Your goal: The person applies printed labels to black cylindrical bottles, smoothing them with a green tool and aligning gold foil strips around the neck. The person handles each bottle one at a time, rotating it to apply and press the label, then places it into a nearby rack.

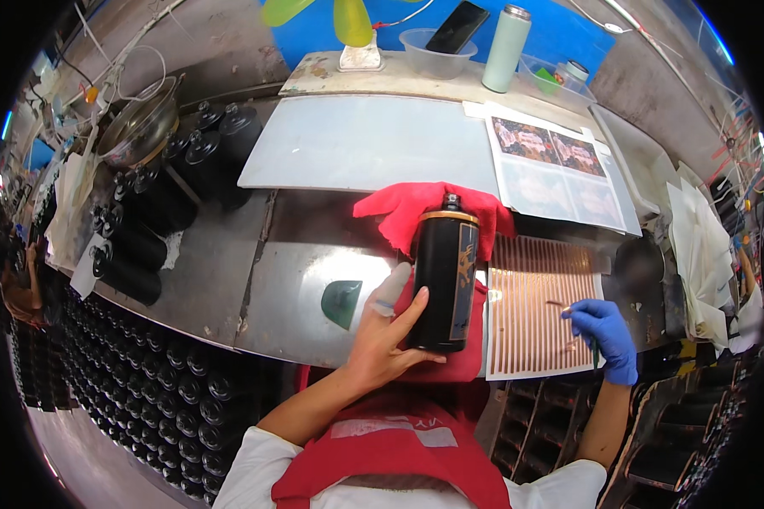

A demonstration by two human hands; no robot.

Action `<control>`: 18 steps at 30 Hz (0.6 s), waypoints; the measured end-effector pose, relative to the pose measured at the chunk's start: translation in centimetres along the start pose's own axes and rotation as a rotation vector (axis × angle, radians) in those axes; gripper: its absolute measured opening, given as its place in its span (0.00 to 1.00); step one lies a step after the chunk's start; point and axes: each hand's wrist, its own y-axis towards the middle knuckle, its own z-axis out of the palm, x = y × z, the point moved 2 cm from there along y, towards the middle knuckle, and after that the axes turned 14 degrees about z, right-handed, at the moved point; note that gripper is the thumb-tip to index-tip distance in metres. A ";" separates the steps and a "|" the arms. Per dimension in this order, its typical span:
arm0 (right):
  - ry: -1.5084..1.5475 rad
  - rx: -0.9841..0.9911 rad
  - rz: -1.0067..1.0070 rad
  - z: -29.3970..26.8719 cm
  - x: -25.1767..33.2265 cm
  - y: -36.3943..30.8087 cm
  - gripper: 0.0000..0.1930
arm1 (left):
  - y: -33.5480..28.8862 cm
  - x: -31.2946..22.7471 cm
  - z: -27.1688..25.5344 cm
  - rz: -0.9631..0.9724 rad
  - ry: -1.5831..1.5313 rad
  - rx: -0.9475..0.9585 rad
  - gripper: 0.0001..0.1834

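Bottle: black [437, 293], in front of the person, over the near table edge, neck pointing away; back side and far-side grip hidden.
Left hand [386, 343]: grasped the bottle low on its left side; one finger had a pale cover.
Right hand [607, 339]: blue glove, pinched a thin dark tool [595, 355]; mostly hidden by the glove, kind unclear. Hand was over the striped sheet.
Striped sheet [526, 318]: copper-toned stripes, right of the bottle; marks near the fingertips hard to make out.
Red cloth [390, 212]: behind the bottle, partly covered by it.
Scraper-like piece [341, 304]: green, flat on the table, left of the left hand; exact kind unclear.
Front tub [420, 64]: clear, phone [460, 27] leaning in it.
Side tub [567, 97]: clear, held a small jar [575, 73] and something green.
Bowl [133, 131]: metal, contents could not be made out.
Rack [645, 420]: lower right, dark cylinders inside, cut off by the lens rim.
Fan [353, 21]: yellow-green blades, cut off at top.
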 end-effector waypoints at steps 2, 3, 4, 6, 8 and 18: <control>-0.031 0.137 0.026 2.1 0.6 -1.0 0.09 | 0.3 -0.1 -0.3 0.004 0.022 0.004 0.51; -0.038 0.202 0.024 2.8 0.5 -1.3 0.09 | 0.4 -0.3 -0.4 0.009 0.028 0.008 0.51; -0.058 0.274 -0.008 3.6 1.1 -2.0 0.10 | 0.4 -0.9 -0.7 -0.011 -0.029 -0.057 0.49; -0.095 0.453 0.022 5.7 3.0 -3.5 0.11 | 0.2 -2.2 -1.8 0.008 -0.093 0.003 0.47; -0.152 0.638 -0.059 7.7 4.9 -4.8 0.13 | -0.1 -3.4 -2.3 -0.002 -0.268 0.070 0.43; -0.160 0.689 -0.048 11.9 4.6 -4.3 0.11 | -1.7 -5.0 -2.9 -0.550 -0.697 0.124 0.05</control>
